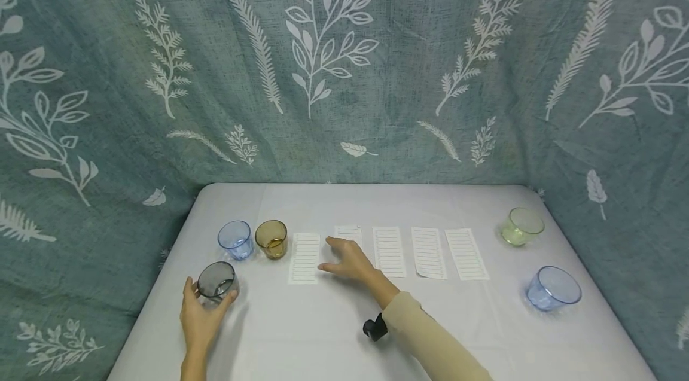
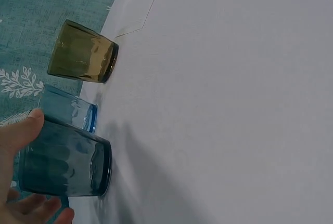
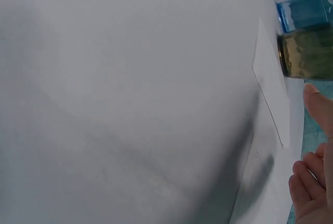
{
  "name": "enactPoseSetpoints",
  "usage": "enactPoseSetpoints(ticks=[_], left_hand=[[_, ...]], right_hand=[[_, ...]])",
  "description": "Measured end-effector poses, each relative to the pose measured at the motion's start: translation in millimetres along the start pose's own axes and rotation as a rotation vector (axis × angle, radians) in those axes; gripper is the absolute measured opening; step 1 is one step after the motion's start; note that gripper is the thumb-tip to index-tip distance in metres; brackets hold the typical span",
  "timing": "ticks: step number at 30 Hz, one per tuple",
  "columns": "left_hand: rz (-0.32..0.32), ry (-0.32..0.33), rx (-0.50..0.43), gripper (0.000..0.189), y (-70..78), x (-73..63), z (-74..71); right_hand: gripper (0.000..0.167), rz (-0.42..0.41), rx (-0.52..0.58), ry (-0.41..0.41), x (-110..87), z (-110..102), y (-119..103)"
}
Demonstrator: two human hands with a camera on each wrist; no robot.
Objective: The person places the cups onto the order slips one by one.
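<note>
At the table's left side my left hand holds a smoky grey glass, thumb on one side and fingers on the other. In the left wrist view this tumbler has its base close to the white cloth; whether it touches cannot be told. Behind it stand a blue glass and an amber glass. My right hand is held over the lined paper slips, thumb and fingers apart, with nothing between them. It partly hides one slip; another slip lies to its left.
Three more lined slips, including one at the far right, lie in the row. A green glass and a second blue glass stand on the right. Leaf-patterned curtain hangs behind the white table.
</note>
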State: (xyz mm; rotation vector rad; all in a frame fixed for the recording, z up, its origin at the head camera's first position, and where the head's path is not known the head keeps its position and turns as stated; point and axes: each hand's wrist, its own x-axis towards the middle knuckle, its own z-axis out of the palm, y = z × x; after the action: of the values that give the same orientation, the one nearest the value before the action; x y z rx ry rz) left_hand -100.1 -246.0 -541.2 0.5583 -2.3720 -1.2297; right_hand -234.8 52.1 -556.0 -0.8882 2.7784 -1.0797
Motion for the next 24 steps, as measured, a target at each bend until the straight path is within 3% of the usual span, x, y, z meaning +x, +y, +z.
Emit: enactPoseSetpoints(ticks=[14, 24], left_hand=[[-0.043, 0.023, -0.048, 0.088, 0.4, 4.8, 4.9], [-0.049, 0.032, -0.070, 0.086, 0.7, 2.3, 5.2]], right_hand=[[0.068, -0.055, -0.192, -0.079, -22.7, 31.0, -24.0], [0.069, -0.105, -0.307, -0.068, -36.9, 47.7, -23.7]])
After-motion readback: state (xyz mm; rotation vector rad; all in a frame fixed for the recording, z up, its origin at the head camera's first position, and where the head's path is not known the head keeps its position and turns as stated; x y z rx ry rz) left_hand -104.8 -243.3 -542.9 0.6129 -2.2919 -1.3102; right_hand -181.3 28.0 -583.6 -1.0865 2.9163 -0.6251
